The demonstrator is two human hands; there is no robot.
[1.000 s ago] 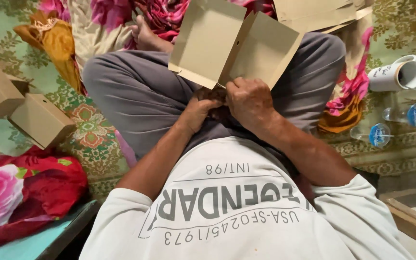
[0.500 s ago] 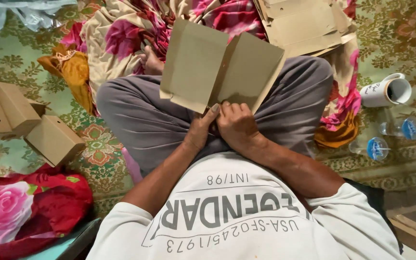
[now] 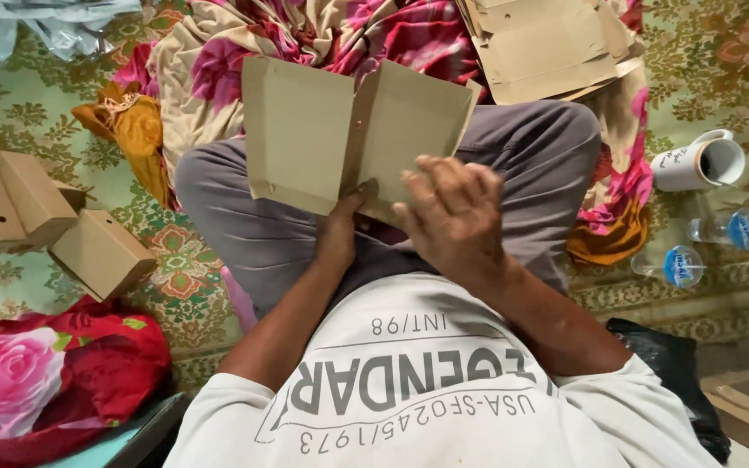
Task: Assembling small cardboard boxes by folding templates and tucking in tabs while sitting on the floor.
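**Cardboard blank held over the lap, right hand shifted onto its right panel**

I find the cardboard blank (image 3: 353, 139) held up above my crossed legs (image 3: 244, 217), partly folded along a central crease that runs away from me; its long axis lies left to right, with one panel either side of that crease. The blank sits directly ahead of both hands, beyond the fingertips. My left hand (image 3: 340, 238) grips the near edge at the foot of the crease, fingers pressed together and pinching the card; my right hand (image 3: 448, 217) lies higher, fingers (image 3: 444, 178) spread flat against the lower part of the right panel, so it is the nearer hand to that panel.

Against the frame half a second ago: both hands then sat close together at the near edge; the right hand has since risen and opened out over the panel; the blank appears higher in view. Finished folded boxes (image 3: 36, 217) rest on the patterned floor covering (image 3: 721, 52) to my left; a stack of flat blanks (image 3: 548, 48) lies ahead.
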